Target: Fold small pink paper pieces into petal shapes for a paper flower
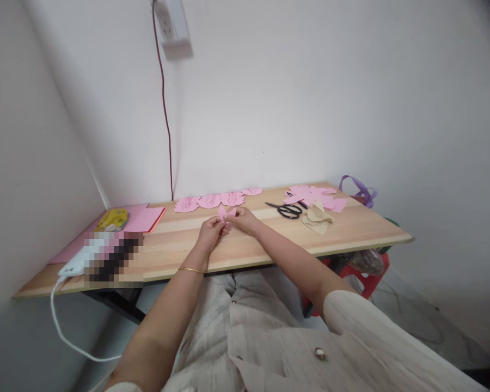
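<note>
Over the middle of the wooden table, a small piece of pink paper (222, 211) is pinched between both hands, its pointed top showing above the fingers. My left hand (210, 234) grips it from the left, fingers closed on its lower edge. From the right, my right hand (244, 220) holds the same piece between thumb and fingers. Just beyond the hands lies a row of pink paper cut-outs (209, 201) with jagged edges and drawn lines. Black-handled scissors (289, 210) rest to the right, blades pointing left.
Pink paper scraps (310, 195) pile at the back right, near a crumpled tan cloth or paper (319, 218). On the left are pink sheets (142, 219), a yellow packet (111, 219) and a white power strip (75, 264) with a cable. A purple strap (361, 190) hangs past the right end.
</note>
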Motion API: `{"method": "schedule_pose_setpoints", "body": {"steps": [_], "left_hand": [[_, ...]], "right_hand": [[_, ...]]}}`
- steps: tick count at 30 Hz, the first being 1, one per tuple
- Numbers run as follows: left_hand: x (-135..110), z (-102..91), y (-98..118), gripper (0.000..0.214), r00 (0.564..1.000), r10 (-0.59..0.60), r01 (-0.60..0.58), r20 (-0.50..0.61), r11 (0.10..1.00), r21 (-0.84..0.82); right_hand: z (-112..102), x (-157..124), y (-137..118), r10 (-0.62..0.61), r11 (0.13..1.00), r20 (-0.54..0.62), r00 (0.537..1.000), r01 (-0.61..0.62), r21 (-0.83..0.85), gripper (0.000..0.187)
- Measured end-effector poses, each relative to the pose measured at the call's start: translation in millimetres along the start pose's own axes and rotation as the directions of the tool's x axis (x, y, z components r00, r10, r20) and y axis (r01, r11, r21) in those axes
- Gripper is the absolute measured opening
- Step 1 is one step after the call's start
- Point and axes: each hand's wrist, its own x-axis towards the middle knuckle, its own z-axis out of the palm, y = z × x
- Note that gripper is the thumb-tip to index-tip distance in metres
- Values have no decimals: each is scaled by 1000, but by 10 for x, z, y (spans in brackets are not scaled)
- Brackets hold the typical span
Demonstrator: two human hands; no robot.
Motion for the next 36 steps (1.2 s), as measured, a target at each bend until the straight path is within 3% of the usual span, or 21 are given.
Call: {"method": "schedule_pose_setpoints", "body": {"steps": [6, 10, 14, 19, 25, 32, 36], "left_hand": [[-75, 33, 85, 25, 998, 20, -37, 64, 957, 286], [-75, 46, 104, 25, 1000, 19, -23, 20, 963, 267], [-34, 27, 74, 27, 996, 3, 4, -88, 997, 80], [0, 14, 42, 30, 996, -5, 5, -84, 1000, 5], [10, 7, 26, 30, 996, -4, 6, -87, 1000, 22], [-5, 21, 66, 32, 988, -25, 30, -150, 999, 31], [-9, 20, 80, 31, 985, -32, 36, -170, 999, 23]], "right_hand": [[-104, 51, -40, -89, 995, -202, 975, 79, -57, 30], [-242, 102, -54, -133, 990, -341, 931, 143, 6, 30], [-219, 73, -83, -81, 996, -252, 964, 84, 3, 32], [-44, 34, -25, 0, 992, -40, 999, -5, -126, 35], [-34, 83, 57, -57, 965, -104, 993, 28, -261, 31], [-102, 79, -10, -71, 976, -206, 976, 25, -218, 34], [-119, 72, -5, -69, 973, -153, 986, 32, -230, 42]]}}
